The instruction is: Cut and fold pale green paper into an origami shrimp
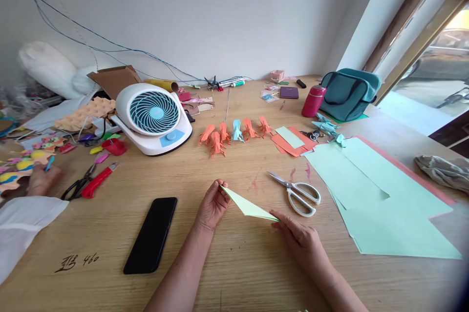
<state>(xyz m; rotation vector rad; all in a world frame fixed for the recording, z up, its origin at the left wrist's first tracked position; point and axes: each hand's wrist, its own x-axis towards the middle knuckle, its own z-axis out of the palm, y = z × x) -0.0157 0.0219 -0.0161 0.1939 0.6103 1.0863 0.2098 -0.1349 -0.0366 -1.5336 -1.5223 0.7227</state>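
A pale green sheet of paper [249, 205], folded into a narrow triangle, is stretched between my two hands above the table. My left hand [213, 205] pinches its upper left corner between thumb and fingers. At the lower right corner, my right hand [301, 238] grips the other end, thumb hidden below. White-handled scissors [298, 194] lie slightly open just beyond my right hand. Farther back stands a group of folded paper figures, several orange [217, 143] and one light blue [237, 130].
Large green sheets [395, 219] cover the right side, near a teal bag [346, 94] and pink bottle [313, 101]. Left are a phone [151, 235], a white fan [154, 114] and a red-handled cutter [98, 181]. Another person's hand [44, 179] works at far left.
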